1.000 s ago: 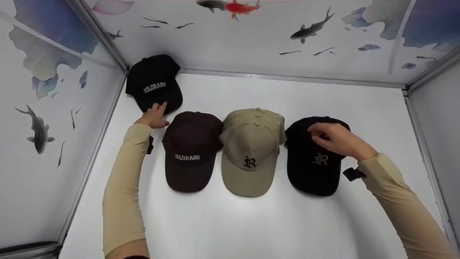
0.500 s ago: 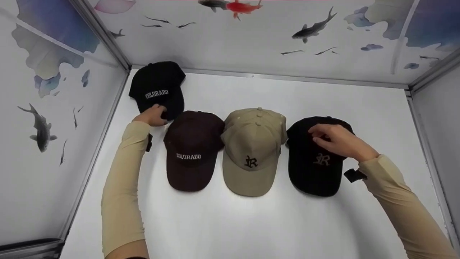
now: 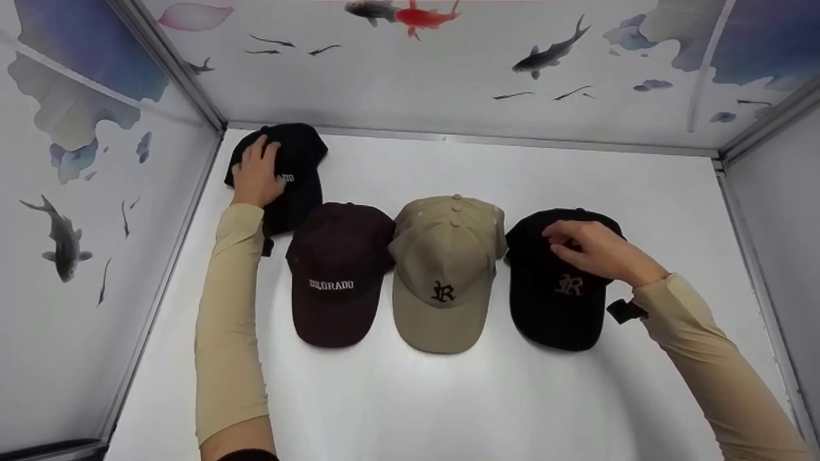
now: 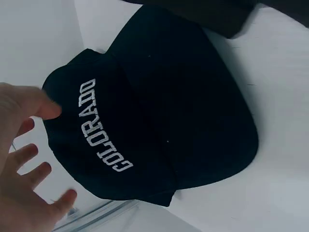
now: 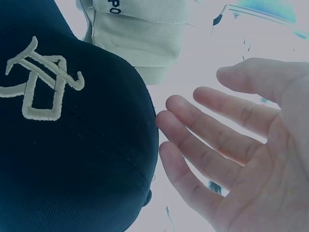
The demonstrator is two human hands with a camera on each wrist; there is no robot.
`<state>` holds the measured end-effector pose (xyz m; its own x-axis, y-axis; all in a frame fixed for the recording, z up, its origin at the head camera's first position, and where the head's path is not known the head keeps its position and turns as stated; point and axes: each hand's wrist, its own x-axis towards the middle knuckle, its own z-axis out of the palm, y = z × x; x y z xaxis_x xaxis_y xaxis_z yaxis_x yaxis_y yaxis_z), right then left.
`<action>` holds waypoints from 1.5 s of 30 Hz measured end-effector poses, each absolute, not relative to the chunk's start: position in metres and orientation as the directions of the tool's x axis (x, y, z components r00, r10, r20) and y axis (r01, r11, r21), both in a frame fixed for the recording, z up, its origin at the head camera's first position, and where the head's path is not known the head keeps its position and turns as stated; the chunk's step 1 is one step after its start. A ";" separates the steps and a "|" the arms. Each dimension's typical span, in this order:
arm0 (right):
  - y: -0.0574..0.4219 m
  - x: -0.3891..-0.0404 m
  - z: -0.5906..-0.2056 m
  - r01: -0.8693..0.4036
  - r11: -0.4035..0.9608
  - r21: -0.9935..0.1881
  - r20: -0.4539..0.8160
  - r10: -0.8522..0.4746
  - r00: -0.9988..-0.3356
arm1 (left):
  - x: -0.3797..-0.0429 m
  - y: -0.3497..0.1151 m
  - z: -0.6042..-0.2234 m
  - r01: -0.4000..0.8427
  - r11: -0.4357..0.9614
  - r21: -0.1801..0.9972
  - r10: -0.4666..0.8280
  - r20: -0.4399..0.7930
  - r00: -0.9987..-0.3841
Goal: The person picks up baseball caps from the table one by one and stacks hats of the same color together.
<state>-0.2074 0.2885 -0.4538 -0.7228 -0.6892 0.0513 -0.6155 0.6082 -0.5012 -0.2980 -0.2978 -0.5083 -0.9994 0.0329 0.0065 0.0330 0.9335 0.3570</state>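
A black baseball cap (image 3: 300, 150) with white COLORADO lettering lies in the back left corner, brim towards me. Over its crown my left hand (image 3: 258, 173) reaches with fingers spread, covering most of the lettering in the head view. The left wrist view has those fingers (image 4: 36, 174) apart and bent slightly beside the crown of the cap (image 4: 193, 106). At the right end of the row is another black cap (image 3: 557, 320) bearing an R emblem. My right hand (image 3: 592, 246) hovers by its crown, holding nothing, with fingers extended loosely in the right wrist view.
A maroon COLORADO cap (image 3: 339, 250) and a beige cap (image 3: 445, 256) with a dark emblem lie side by side between the two black caps. White panels printed with fish enclose the white table (image 3: 416, 403) at the back (image 3: 410, 83) and both sides.
The black COLORADO cap has shifted from the back wall towards me. My left hand has gone from its brim up to its crown. The right hand stays about where it was.
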 end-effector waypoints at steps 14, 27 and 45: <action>0.296 -0.206 -0.456 -0.597 0.623 -0.505 0.033 -0.678 -0.735 | -0.305 -0.303 -0.511 -0.065 0.972 0.227 -0.012 -0.229 -0.973; 0.295 -0.203 -0.455 -0.574 0.639 -0.512 0.010 -0.664 -0.747 | -0.305 -0.323 -0.513 -0.141 0.931 0.338 -0.054 -0.254 -0.966; 0.298 -0.206 -0.457 -0.562 0.633 -0.533 0.009 -0.659 -0.752 | -0.309 -0.334 -0.508 -0.302 0.923 0.237 -0.225 -0.304 -0.926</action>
